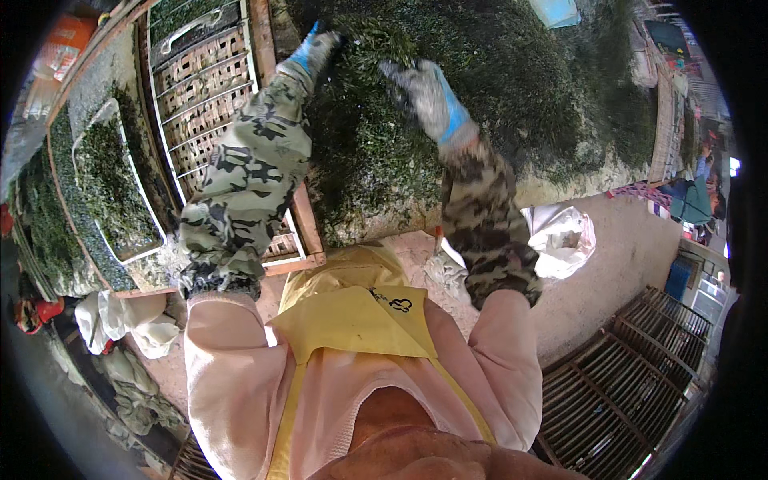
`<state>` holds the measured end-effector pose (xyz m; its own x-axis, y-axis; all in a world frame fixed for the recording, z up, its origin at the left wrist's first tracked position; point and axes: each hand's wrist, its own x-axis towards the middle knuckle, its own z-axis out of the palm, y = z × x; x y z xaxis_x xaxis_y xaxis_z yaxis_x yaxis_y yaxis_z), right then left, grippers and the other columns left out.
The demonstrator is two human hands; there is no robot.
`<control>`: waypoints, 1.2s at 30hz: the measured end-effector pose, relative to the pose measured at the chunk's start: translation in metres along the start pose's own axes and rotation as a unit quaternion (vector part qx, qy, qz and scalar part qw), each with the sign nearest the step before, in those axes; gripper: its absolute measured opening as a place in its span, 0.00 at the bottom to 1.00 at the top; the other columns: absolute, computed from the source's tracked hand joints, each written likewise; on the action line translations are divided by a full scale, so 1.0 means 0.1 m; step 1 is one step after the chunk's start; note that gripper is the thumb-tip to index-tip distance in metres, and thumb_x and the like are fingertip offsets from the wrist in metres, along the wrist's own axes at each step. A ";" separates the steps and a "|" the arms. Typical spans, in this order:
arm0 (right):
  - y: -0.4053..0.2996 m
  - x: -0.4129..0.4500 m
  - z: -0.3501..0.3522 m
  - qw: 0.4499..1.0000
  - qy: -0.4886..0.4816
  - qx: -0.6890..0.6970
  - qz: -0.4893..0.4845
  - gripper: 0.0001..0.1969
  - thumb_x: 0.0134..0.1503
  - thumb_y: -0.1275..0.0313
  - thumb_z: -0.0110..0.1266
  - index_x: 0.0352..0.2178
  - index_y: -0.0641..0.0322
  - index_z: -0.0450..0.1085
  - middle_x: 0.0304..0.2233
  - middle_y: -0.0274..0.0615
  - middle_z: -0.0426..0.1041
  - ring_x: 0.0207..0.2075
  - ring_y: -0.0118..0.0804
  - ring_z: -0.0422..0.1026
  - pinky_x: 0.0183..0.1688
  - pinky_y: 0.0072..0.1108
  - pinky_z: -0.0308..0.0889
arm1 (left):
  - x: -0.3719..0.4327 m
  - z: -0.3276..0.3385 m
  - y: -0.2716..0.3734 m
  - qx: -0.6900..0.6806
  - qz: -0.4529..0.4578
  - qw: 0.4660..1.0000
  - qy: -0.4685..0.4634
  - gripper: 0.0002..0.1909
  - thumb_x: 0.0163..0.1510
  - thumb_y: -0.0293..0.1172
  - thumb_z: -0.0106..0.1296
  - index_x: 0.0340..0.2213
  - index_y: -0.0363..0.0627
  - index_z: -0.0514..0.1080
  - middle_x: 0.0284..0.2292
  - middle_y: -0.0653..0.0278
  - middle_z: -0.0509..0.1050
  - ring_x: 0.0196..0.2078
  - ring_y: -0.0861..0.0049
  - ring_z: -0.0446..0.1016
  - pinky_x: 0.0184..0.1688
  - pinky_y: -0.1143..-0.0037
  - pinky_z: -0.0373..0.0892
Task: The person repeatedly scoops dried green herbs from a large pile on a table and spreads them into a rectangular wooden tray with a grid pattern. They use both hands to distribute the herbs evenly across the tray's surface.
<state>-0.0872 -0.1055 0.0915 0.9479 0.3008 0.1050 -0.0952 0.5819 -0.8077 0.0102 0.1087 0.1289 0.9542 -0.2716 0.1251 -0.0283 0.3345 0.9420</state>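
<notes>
A broad heap of dark green, leafy plant matter (pixel 384 162) covers the worktop before me. My left hand (pixel 318 51), in a grey and blue work glove, is at the heap's upper left part; its fingertips are dark against the leaves, so its hold cannot be told. My right hand (pixel 429 99), gloved alike and blurred, is over the heap to the right, fingers pointing left; whether it grips any leaves is unclear. Left of the heap lies a wooden frame (pixel 312 222) holding a metal rack (pixel 204 99) over a woven, slatted surface. Camouflage sleeves cover both forearms.
A wire-framed tray (pixel 123 180) with green matter lies farther left. A light blue object (pixel 555 12) rests on the heap at top right. A white sack (pixel 558 240) stands on the floor, barred racks (pixel 618 372) are at lower right, and people are in the right background.
</notes>
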 end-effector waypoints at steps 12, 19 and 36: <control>-1.28 0.73 1.62 0.954 0.235 -0.177 -0.058 0.07 0.53 0.67 0.49 0.33 0.56 0.68 0.17 0.31 0.66 0.12 0.26 0.61 0.15 0.17 0.60 | -0.94 -0.77 0.08 0.322 -0.007 0.940 -0.111 0.15 0.59 0.30 0.44 0.47 0.37 0.68 0.39 0.59 0.75 0.40 0.71 0.74 0.41 0.76 0.70; -0.87 0.75 1.00 0.943 0.228 -0.243 -0.016 0.11 0.57 0.68 0.50 0.40 0.59 0.71 0.34 0.36 0.75 0.26 0.27 0.72 0.24 0.17 0.70 | -1.16 -0.58 0.29 0.315 0.088 0.944 -0.038 0.08 0.50 0.28 0.54 0.32 0.39 0.74 0.27 0.52 0.76 0.29 0.61 0.77 0.31 0.71 0.73; -0.87 0.22 0.96 0.979 0.173 -0.081 0.073 0.12 0.58 0.71 0.48 0.41 0.63 0.69 0.26 0.38 0.74 0.14 0.22 0.61 0.14 0.13 0.53 | -0.18 0.17 -1.01 0.647 -0.088 0.750 -0.105 0.21 0.53 0.28 0.47 0.50 0.60 0.68 0.60 0.62 0.53 0.63 0.58 0.47 0.63 0.52 0.41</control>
<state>-0.0874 -0.0766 0.2195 0.9767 0.0825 -0.1982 -0.2145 0.4157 -0.8839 -0.0088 0.0642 0.0366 0.9128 -0.3907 -0.1191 -0.3025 -0.8425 0.4457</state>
